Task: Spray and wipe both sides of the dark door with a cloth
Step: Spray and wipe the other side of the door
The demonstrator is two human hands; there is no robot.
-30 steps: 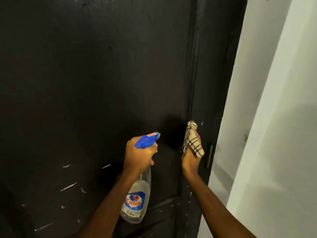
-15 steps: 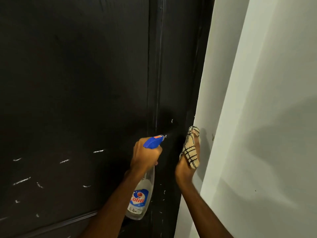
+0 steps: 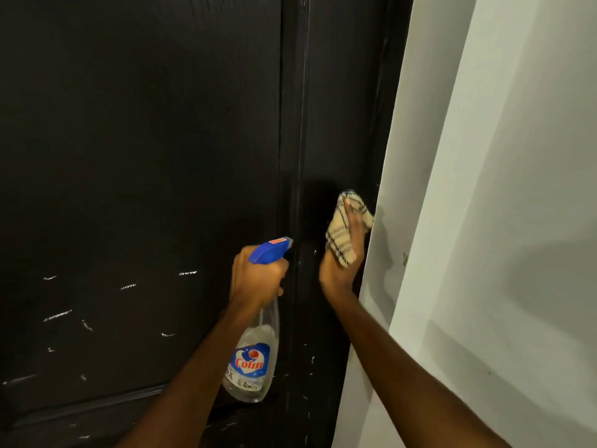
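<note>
Left hand (image 3: 258,279) grips spray bottle (image 3: 250,363), right hand (image 3: 339,270) holds checked cloth (image 3: 342,231) on dark door (image 3: 145,140).
Door's top and bottom are cut off and only one face shows. The bottle's neck and trigger are hidden under the left fingers, and the label's small print is unreadable. Most right fingers are covered by cloth. The bottle hangs below the left fist in front of the door's panel, with its blue nozzle pointing at the door's raised vertical strip. The cloth lies flat on the door near its right edge, next to the white wall (image 3: 500,221), with one finger over it and the palm facing the door. Both forearms reach up from the lower frame. There are white scuffs on the door's lower left.
</note>
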